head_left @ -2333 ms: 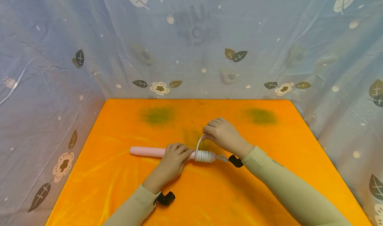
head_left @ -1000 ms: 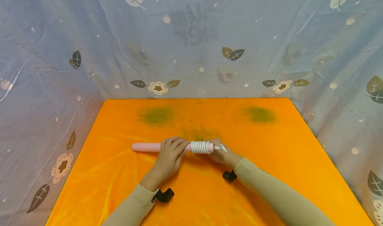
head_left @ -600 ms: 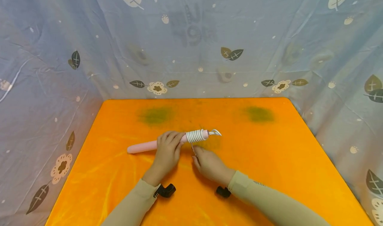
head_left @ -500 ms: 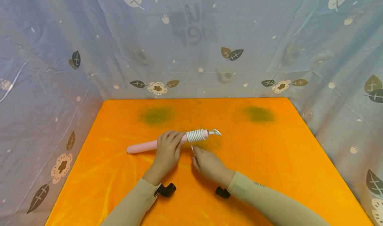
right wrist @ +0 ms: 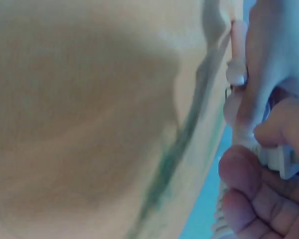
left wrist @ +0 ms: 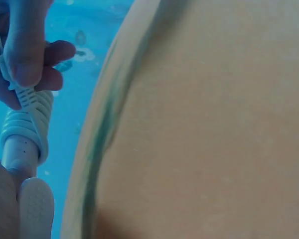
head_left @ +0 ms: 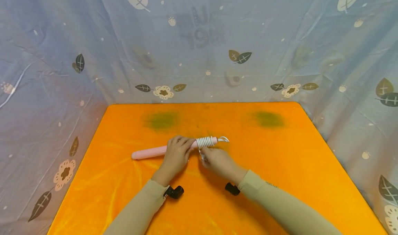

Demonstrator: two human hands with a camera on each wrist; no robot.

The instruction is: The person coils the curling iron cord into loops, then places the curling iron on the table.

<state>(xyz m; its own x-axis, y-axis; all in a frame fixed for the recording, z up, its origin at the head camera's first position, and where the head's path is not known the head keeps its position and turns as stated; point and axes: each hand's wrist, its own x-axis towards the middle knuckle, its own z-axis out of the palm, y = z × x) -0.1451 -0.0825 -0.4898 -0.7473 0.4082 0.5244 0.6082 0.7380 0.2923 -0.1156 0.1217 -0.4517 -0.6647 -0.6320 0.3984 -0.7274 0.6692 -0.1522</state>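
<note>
A slim pink hair iron slants across the table, its right end tipped toward the far side. My left hand grips it around the middle, fingers over the top. White cord is wound in several tight turns around its right part, and a small loop of cord sticks out past that end. On the near side of the coil, my right hand pinches the cord's plug end. The wrist views show the ribbed cord sleeve between thumb and fingers and the white plug by the right fingers.
An orange cloth covers the table, with darker green patches near its back edge. Patterned grey-blue curtains stand close behind it and on both sides. Black wrist cameras are strapped to both sleeves.
My right hand has carried the cord from above the iron around to its near side and up close to the coil. The iron's right end has swung toward the far side; the left hand keeps its grip.
</note>
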